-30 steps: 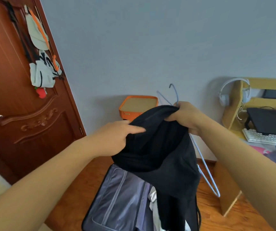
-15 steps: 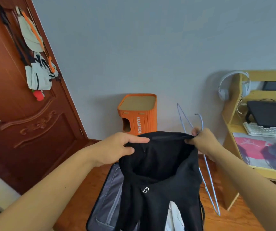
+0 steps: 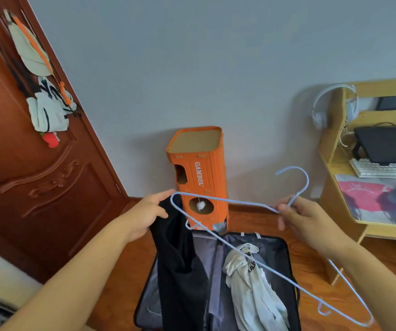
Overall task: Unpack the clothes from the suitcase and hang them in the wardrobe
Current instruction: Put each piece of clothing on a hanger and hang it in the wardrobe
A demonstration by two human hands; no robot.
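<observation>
A: Mid-unpack, bedroom floor — left hand [image 3: 148, 217] grips the collar end of a black garment [image 3: 180, 266], which hangs straight down over the open suitcase [image 3: 285, 259] at 6 o'clock. Right hand [image 3: 311, 223] pinches a pale blue wire hanger [image 3: 225, 200] at its neck, just below the hook. Hands well apart, approx level.

B: Which way's the hanger lying?

A: Long axis runs 9 to 3 across the frame; hook curls up toward 1 o'clock. Far shoulder tip sits right at the garment's collar, by the left fingers. Can't tell if the tip is inside the neck opening or just beside it. Bottom bar slants down toward 5 o'clock; it may be a 2nd hanger in the same grip, the wires blur there. Garment's long axis is vertical, 12 to 6.

B: Risks?

A: Judging from this: thin wire could snag the fabric or miss the neck hole, since the collar is held at 1 point and sags shut. One-handed grip on limp cloth could slip, dropping it back onto the white garment [image 3: 251, 278] in the case. Low hanger end near 5 o'clock could catch the suitcase rim.
</observation>
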